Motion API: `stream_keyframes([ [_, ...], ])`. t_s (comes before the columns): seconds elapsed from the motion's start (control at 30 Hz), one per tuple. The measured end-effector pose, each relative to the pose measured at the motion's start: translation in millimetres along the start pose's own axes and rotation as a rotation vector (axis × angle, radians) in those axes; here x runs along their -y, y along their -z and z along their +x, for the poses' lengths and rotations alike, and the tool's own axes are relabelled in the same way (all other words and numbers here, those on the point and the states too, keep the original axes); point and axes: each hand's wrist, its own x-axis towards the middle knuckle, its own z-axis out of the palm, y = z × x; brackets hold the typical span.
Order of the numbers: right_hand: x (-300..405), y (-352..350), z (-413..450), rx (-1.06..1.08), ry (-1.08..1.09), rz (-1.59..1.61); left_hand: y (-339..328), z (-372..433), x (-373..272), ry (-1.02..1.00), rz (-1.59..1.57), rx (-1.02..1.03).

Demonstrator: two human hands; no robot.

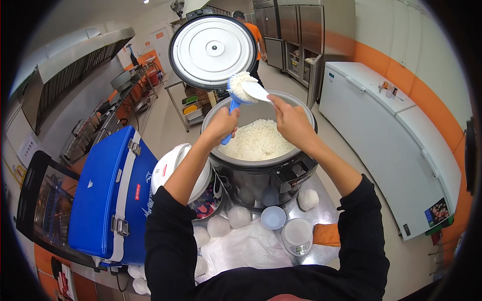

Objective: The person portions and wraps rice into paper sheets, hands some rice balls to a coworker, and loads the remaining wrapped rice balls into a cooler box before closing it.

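Observation:
My left hand [223,125] grips the handle of a blue scoop [234,104], raised over the rim of a large rice cooker [260,165]. White cooked rice [239,85] heaps in the scoop's bowl. My right hand [292,119] holds a white rice paddle [256,91], its blade laid against that heap. Below both hands, more cooked rice [261,141] fills part of the cooker's pot. Behind it the cooker's round lid [214,50] stands open.
On the metal table [327,203] are a blue bowl [273,217], a digital kitchen scale [297,237], an orange cloth [326,235], plastic sheets [244,246] and several wrapped white balls [239,217]. A smaller cooker [205,199] and blue cooler [109,199] stand left. A person [256,37] is beyond the lid.

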Motion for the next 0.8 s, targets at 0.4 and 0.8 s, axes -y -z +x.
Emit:
stream_keyframes([
  [0.4,3,-8,-2,-0.029,-0.078,0.034,-5,-11,-8,0.071,-0.071,0.011],
  [0.8,-3,-21,19,-0.08,-0.044,-0.061,-14,-3,0,0.049,-0.008,0.02],
])
